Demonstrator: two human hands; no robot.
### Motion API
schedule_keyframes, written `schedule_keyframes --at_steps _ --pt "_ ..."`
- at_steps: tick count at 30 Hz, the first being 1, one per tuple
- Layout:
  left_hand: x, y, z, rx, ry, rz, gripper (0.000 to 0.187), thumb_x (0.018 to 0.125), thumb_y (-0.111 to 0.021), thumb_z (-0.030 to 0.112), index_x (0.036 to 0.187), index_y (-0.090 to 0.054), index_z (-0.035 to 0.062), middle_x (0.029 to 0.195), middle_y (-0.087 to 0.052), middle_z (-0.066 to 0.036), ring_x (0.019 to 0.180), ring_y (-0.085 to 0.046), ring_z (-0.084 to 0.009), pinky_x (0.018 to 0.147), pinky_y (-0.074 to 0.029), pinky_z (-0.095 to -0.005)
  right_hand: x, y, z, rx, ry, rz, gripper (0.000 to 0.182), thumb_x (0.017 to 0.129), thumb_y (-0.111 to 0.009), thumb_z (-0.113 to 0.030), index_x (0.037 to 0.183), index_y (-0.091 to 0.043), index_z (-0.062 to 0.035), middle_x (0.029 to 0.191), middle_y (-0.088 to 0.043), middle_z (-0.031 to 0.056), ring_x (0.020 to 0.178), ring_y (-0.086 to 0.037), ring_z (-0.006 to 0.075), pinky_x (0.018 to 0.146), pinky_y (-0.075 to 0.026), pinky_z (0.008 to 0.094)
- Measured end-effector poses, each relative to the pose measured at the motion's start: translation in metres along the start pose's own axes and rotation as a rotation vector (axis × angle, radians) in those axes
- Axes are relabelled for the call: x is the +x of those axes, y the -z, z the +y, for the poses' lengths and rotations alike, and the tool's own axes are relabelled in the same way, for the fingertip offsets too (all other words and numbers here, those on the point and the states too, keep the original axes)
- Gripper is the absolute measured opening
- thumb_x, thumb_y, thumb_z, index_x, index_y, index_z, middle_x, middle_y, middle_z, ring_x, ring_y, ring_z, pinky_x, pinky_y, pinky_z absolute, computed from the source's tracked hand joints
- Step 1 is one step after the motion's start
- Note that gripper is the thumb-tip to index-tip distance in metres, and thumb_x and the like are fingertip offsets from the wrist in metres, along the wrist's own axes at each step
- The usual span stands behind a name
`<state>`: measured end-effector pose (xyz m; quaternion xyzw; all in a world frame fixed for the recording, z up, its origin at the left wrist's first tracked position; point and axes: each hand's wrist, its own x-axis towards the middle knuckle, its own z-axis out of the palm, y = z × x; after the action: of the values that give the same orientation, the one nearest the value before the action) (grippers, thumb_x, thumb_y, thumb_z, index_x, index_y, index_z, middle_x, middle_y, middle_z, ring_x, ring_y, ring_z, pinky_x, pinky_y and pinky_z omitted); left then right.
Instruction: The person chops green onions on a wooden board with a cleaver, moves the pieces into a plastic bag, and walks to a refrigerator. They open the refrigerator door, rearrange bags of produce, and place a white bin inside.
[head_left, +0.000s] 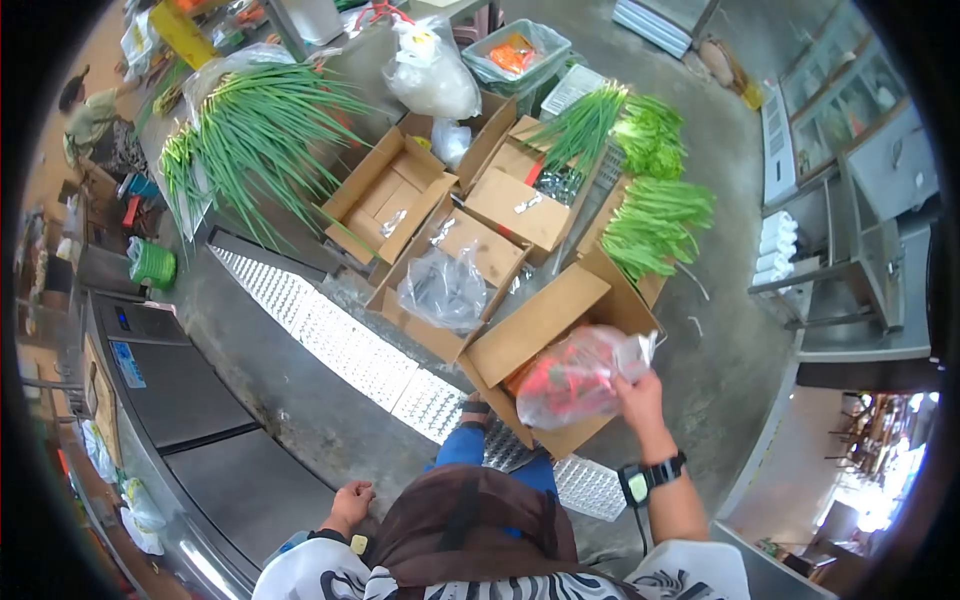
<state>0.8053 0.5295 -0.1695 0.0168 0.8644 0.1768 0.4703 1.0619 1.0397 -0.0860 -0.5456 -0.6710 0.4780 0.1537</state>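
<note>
My right hand (640,398) is closed on the gathered neck of a clear plastic bag (575,380). Red pieces show through the bag, too blurred to name. It hangs over an open cardboard box (540,325), hiding much of the inside, where something orange-red peeks out. Down by my left side, my left hand (352,502) has its fingers loosely curled, with nothing visible in them. That hand is apart from the boxes, near the steel counter.
Several open cardboard boxes (390,195) stand ahead, one holding an empty-looking clear bag (445,290). Green onions (265,130) lie at left, leafy greens (655,225) at right. A perforated metal floor strip (330,335) runs beside a steel counter (215,440). Another person (95,125) is far left.
</note>
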Motion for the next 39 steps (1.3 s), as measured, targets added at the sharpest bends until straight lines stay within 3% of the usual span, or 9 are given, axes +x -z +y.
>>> schedule_keyframes --at_steps 2,8,15,22,24,30,32,36,39 --pt "0.0 0.003 -0.003 -0.051 0.001 0.02 0.035 0.079 -0.066 0.023 0.107 -0.065 0.0021 0.081 -0.07 -0.008 0.075 -0.066 -0.0171 0.071 -0.051 -0.0305 0.039 -0.025 -0.037 0.214 0.1 -0.044 0.032 0.082 -0.07 -0.017 0.108 -0.064 0.0002 0.088 -0.069 0.0116 0.081 -0.063 0.0143 0.074 -0.05 0.0316" --pt "0.002 0.0 -0.028 -0.181 0.04 0.043 0.033 0.08 -0.065 0.022 0.106 -0.066 0.0019 0.083 -0.071 -0.009 0.076 -0.066 -0.0176 0.073 -0.051 -0.031 0.15 -0.104 -0.112 -0.34 0.415 0.04 0.043 0.081 -0.067 -0.022 0.12 -0.057 -0.0051 0.094 -0.067 0.0162 0.086 -0.064 0.0352 0.077 -0.05 0.0391" --pt "0.02 -0.002 -0.019 -0.135 0.037 0.032 0.033 0.081 -0.064 0.021 0.106 -0.066 0.0 0.089 -0.071 -0.013 0.082 -0.068 -0.0205 0.076 -0.052 -0.0316 0.114 -0.124 -0.139 -0.203 0.309 -0.254 0.058 0.083 -0.064 -0.022 0.135 -0.043 -0.0056 0.109 -0.064 0.0199 0.099 -0.063 0.0346 0.085 -0.049 0.0412" --pt "0.045 -0.007 0.041 0.104 -0.166 0.152 0.033 0.08 -0.063 0.024 0.104 -0.066 0.0019 0.09 -0.069 -0.017 0.087 -0.067 -0.0296 0.079 -0.051 -0.0371 -0.02 -0.025 0.033 -0.646 0.199 -0.449 0.051 0.082 -0.062 -0.021 0.127 -0.048 -0.002 0.108 -0.062 0.0249 0.101 -0.06 0.0397 0.086 -0.048 0.0451" --pt "0.046 -0.016 0.056 0.137 -0.205 0.166 0.032 0.08 -0.062 0.024 0.103 -0.067 0.0023 0.089 -0.069 -0.018 0.087 -0.067 -0.0308 0.079 -0.051 -0.0381 -0.068 0.023 0.066 -0.655 -0.142 -0.589 0.044 0.085 -0.06 -0.028 0.121 -0.054 -0.0035 0.103 -0.064 0.0233 0.095 -0.061 0.0401 0.083 -0.049 0.0461" --pt "0.036 -0.073 0.125 0.347 -0.329 0.006 0.036 0.082 -0.057 0.032 0.099 -0.069 0.0031 0.096 -0.066 -0.023 0.093 -0.064 -0.0379 0.082 -0.05 -0.0418 -0.198 0.127 0.219 -0.549 -0.367 -0.412 0.038 0.087 -0.058 -0.037 0.096 -0.067 -0.0014 0.085 -0.069 0.0189 0.082 -0.065 0.0361 0.077 -0.051 0.0424" --pt "0.005 -0.107 0.168 0.391 -0.353 0.039 0.038 0.082 -0.056 0.034 0.103 -0.07 0.0054 0.104 -0.065 -0.023 0.101 -0.061 -0.0376 0.088 -0.048 -0.042 -0.23 0.157 0.254 -0.147 -0.662 -0.235 0.043 0.088 -0.057 -0.042 0.084 -0.07 -0.0013 0.073 -0.067 0.0172 0.073 -0.067 0.0322 0.072 -0.051 0.0395" --pt "-0.063 -0.204 0.201 1.013 -0.446 0.315 0.042 0.084 -0.055 0.039 0.115 -0.067 0.0125 0.131 -0.055 -0.016 0.126 -0.046 -0.0337 0.105 -0.037 -0.0438 -0.284 0.214 0.377 -0.309 -0.353 -0.079 0.049 0.089 -0.054 -0.045 0.074 -0.071 -0.0018 0.07 -0.068 0.0155 0.067 -0.066 0.0253 0.068 -0.05 0.037" --pt "-0.127 -0.283 0.244 1.026 -0.343 0.012 0.054 0.085 -0.055 0.047 0.128 -0.058 0.0152 0.137 -0.05 -0.013 0.134 -0.036 -0.0331 0.11 -0.03 -0.0451 -0.33 0.265 0.431 -0.106 -0.628 -0.064 0.05 0.091 -0.052 -0.043 0.072 -0.071 -0.0009 0.069 -0.068 0.0154 0.067 -0.066 0.0235 0.069 -0.051 0.036"
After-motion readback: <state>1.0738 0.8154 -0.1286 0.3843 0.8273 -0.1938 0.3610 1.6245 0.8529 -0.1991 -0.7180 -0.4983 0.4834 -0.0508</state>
